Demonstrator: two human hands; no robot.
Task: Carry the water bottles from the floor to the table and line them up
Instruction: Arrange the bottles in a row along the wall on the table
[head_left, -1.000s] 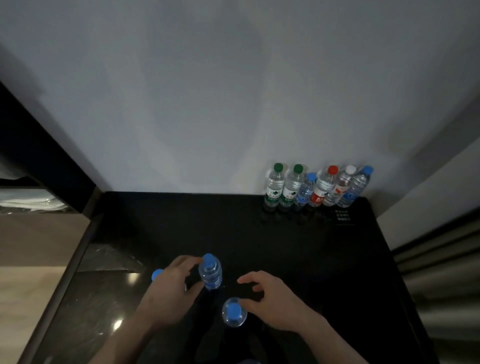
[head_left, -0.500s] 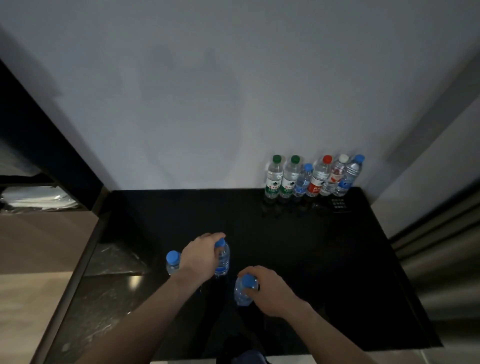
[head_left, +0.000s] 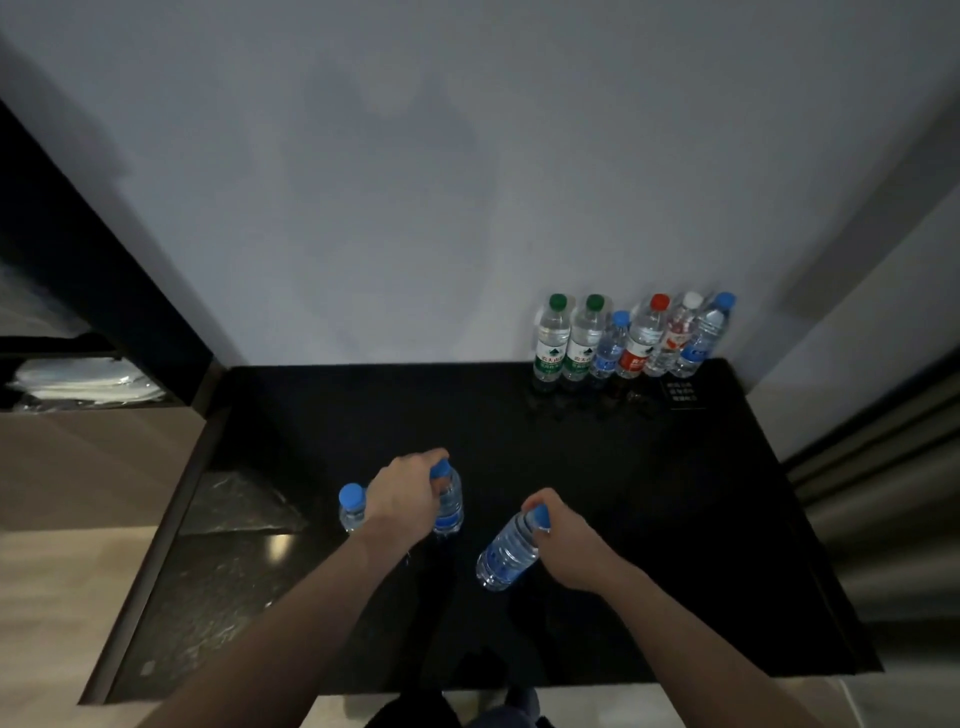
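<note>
My left hand (head_left: 402, 493) grips the neck of an upright blue-capped bottle (head_left: 450, 506) over the black table (head_left: 649, 493). Just left of that hand another small blue-capped bottle (head_left: 351, 512) stands partly hidden by my wrist. My right hand (head_left: 563, 530) holds a third blue-capped bottle (head_left: 506, 556) by its cap end, tilted with its base toward me and off the tabletop. Against the wall at the back right stands a row of several bottles (head_left: 631, 340) with green, blue, red and white caps.
A small dark card with white print (head_left: 681, 392) lies beside the row. A wooden shelf with folded white items (head_left: 88, 382) is at the left. Grey curtain folds (head_left: 883, 493) hang at the right. Pale floor shows below the table's front edge.
My head has risen and pulled back, so more of the table shows. Both hands closed on bottles. The right hand has lifted and tilted its bottle; the left one holds its bottle upright.
</note>
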